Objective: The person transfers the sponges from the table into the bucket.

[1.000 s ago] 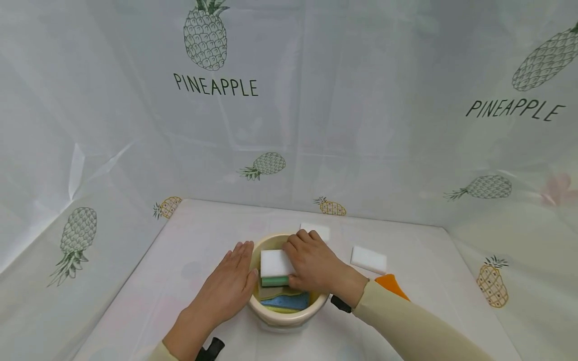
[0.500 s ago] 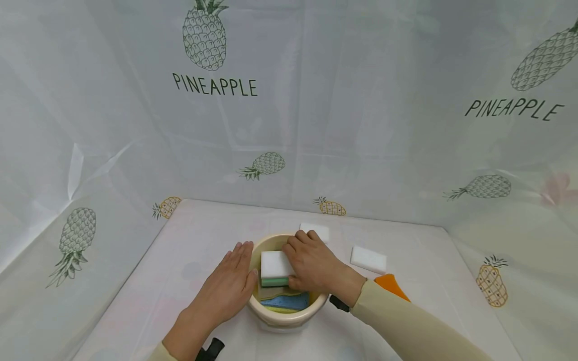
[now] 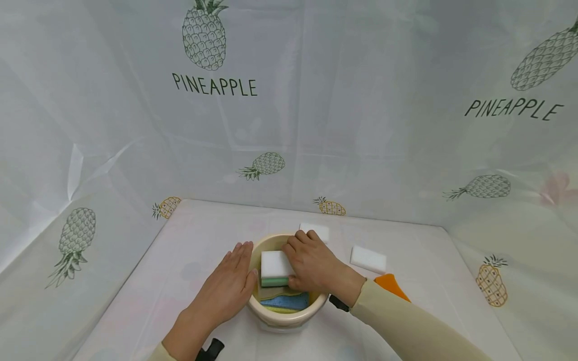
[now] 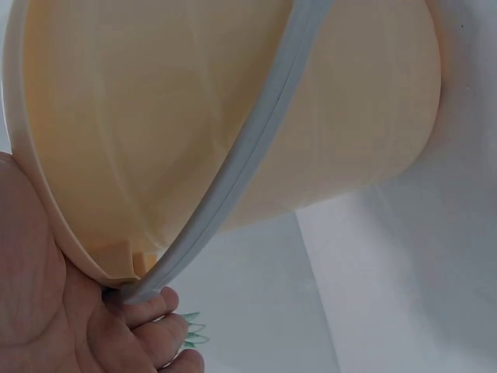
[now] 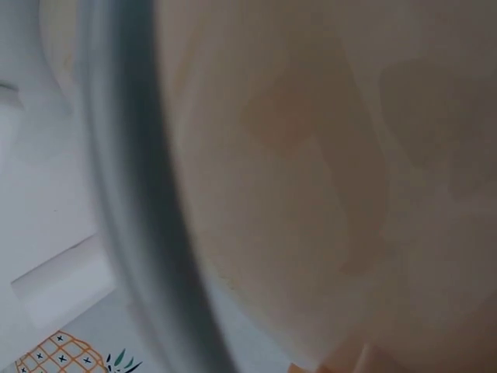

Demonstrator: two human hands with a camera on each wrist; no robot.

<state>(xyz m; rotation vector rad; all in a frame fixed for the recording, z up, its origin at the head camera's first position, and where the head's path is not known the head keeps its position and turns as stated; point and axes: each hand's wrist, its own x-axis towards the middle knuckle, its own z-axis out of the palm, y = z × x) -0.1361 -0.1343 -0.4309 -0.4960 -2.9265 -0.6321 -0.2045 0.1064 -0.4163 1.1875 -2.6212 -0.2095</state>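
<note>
A cream bucket (image 3: 289, 318) stands on the table in the head view. My left hand (image 3: 227, 282) lies with straight fingers against its left rim. In the left wrist view this palm touches the rim beside the grey handle (image 4: 241, 163), which hangs down the outer wall. My right hand (image 3: 313, 261) reaches over the right rim and grips a sponge (image 3: 274, 264), white above and green below, inside the bucket. Under it lie a beige piece (image 3: 271, 292), a blue piece (image 3: 286, 301) and something yellow. Bucket wall (image 5: 311, 194) and handle fill most of the right wrist view.
A white block (image 3: 315, 231) lies behind the bucket, partly covered by my right hand. Another white block (image 3: 369, 258) lies to the right, near an orange piece (image 3: 392, 287) partly hidden by my sleeve. A pineapple-printed sheet (image 3: 361, 125) forms the walls round the table.
</note>
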